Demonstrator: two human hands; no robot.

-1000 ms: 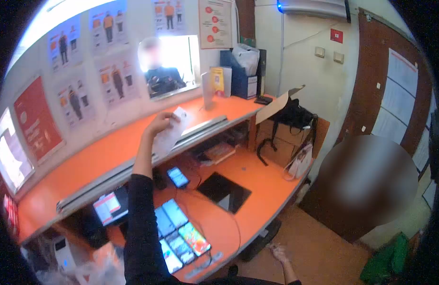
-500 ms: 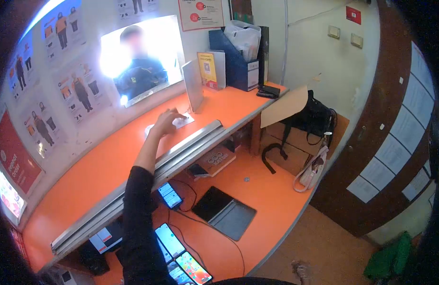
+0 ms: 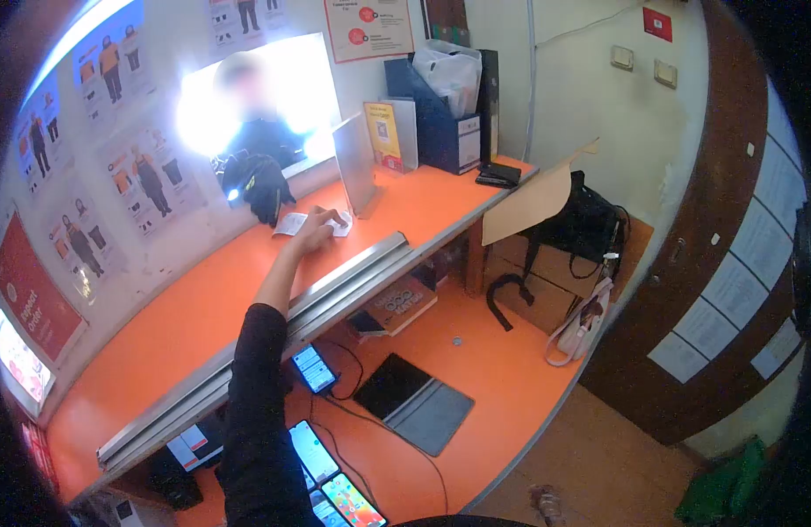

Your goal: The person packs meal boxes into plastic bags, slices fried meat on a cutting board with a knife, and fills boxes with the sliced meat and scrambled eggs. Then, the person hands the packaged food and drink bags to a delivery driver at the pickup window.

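Note:
My left hand (image 3: 316, 230) reaches over the raised orange counter ledge (image 3: 194, 290), below a bright window opening. Its bent fingers rest on a white paper (image 3: 289, 225), which shows on both sides of the hand. Fingers and thumb look apart, though the fingertips are partly hard to see. Close to the paper's left end hangs the dark sleeve or glove (image 3: 266, 189) of a person beyond the window. A clear upright panel (image 3: 356, 167) stands just right of my hand. My right hand is out of view.
A metal rail (image 3: 335, 285) edges the ledge. On the lower desk are several phones (image 3: 314, 367), cables and a dark tablet-like case (image 3: 416, 402). A blue file holder (image 3: 440, 114) and a black wallet (image 3: 498, 175) sit at the back right; a black bag (image 3: 576, 220) lies beyond.
The person's dark sleeve or glove has come through the window down toward the paper. The paper's left end has shifted up and right. My left hand's fingers have lowered onto it.

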